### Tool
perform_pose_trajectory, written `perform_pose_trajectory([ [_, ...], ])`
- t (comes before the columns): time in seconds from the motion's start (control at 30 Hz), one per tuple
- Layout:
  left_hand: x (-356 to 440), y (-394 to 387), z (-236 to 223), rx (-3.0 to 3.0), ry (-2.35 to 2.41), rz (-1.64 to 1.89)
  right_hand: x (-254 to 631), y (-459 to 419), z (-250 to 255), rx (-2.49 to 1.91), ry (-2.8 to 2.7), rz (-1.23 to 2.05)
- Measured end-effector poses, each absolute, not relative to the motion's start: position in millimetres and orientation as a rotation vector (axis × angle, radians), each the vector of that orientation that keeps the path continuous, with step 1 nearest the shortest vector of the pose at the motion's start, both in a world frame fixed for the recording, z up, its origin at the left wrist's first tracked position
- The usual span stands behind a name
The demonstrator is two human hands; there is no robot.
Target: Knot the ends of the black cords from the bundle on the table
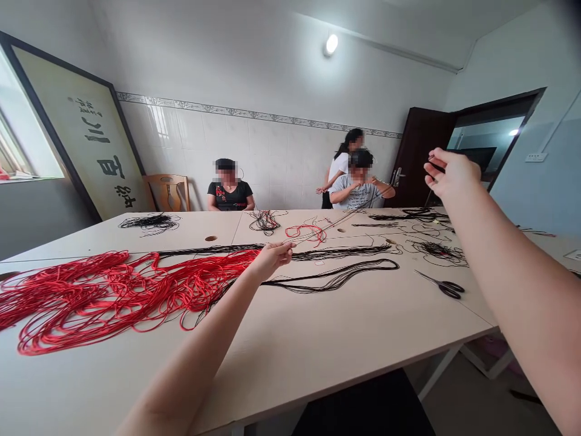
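Note:
My left hand (272, 261) is closed in a pinch above the table, gripping a thin black cord (336, 223). From there the cord rises to the right, towards my raised right hand (454, 172). The thumb and finger of that hand are pinched together; the cord grows too faint to follow right up to them. Beneath and left of my left hand lies a large loose heap of red cord (113, 290). Bundles of black cord (336, 275) stretch along the table by my left hand. Black-handled scissors (447, 289) rest on the table below my right hand.
The pale table (318, 339) has round holes in its top. Farther back lie black cord tangles (152, 222) and a small red cord piece (308, 231). Two people sit across the table, and another person (338, 172) stands behind. A dark stool (367, 406) is below the near edge.

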State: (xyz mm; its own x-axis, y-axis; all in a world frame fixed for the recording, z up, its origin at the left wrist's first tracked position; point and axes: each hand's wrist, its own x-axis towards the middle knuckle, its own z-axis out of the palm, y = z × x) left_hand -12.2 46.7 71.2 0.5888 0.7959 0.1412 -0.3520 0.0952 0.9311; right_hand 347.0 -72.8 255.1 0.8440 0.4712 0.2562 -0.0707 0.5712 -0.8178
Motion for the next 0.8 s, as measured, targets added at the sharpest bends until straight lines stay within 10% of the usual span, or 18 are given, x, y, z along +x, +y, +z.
perform_pose_trajectory([
  [0.8,-38.9,100.4,21.8,0.681,0.937,1.420,347.8,7.0,-0.9,-0.785,-0.159,0.596],
])
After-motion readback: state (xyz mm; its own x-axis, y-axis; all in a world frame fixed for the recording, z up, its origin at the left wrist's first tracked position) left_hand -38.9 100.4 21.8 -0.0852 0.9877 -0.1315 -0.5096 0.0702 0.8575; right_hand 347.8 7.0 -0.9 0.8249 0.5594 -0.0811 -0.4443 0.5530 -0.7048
